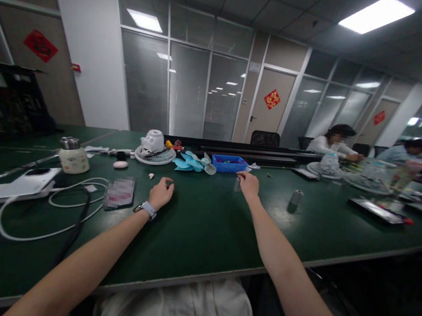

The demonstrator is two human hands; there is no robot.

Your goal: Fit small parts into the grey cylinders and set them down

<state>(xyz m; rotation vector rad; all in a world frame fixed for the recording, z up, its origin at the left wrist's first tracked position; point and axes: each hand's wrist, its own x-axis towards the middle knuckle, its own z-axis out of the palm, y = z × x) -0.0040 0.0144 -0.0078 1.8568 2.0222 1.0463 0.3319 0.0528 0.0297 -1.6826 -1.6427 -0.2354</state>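
My left hand (161, 193) rests on the green table (201, 232) as a loose fist, a watch on the wrist; nothing shows in it. My right hand (248, 183) is stretched forward, fingers curled around a small grey cylinder (237, 185) standing on the table, just in front of a blue tray (228, 163). Light blue fan blades (190, 162) and a white fan motor on a round grille (154, 149) lie behind my left hand.
A second grey cylinder (296, 197) stands to the right. White cable (47, 205), a white flat device (5, 187) and a small jar (72, 155) lie at the left. Other people (337, 139) work at the far right among fan parts.
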